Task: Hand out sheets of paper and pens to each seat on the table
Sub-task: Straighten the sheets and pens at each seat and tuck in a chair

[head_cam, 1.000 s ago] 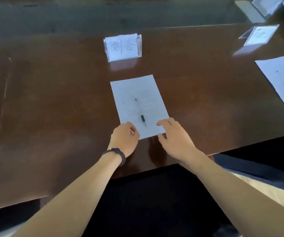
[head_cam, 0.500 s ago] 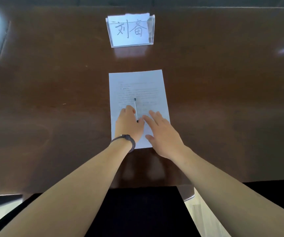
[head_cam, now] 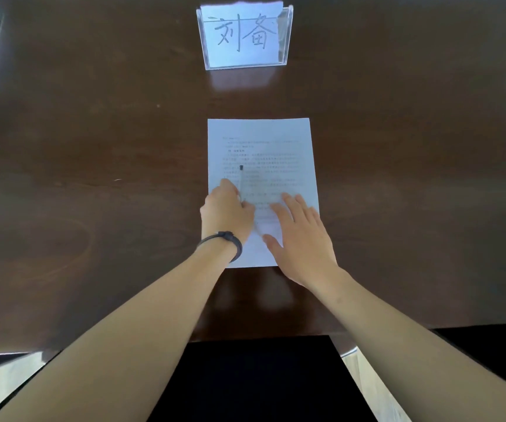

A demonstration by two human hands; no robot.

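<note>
A printed white sheet of paper (head_cam: 260,138) lies squarely on the dark wooden table (head_cam: 93,178), in front of a name card. A pen (head_cam: 241,181) with a clear barrel and a black end lies lengthwise on the sheet's left half. My left hand (head_cam: 225,211), with a black band on its wrist, has its fingers curled over the pen's lower part and pinches it. My right hand (head_cam: 300,239) rests flat on the sheet's lower right, fingers straight and spread.
A clear acrylic name card holder (head_cam: 244,36) with handwritten characters stands at the far middle of the table. The table's near edge (head_cam: 398,327) runs below my forearms. Something black (head_cam: 260,379) fills the space beneath it.
The sheet went from skewed to square with the table edge. Both hands moved forward from its near edge onto it, and my left hand closed on the pen. The view came closer.
</note>
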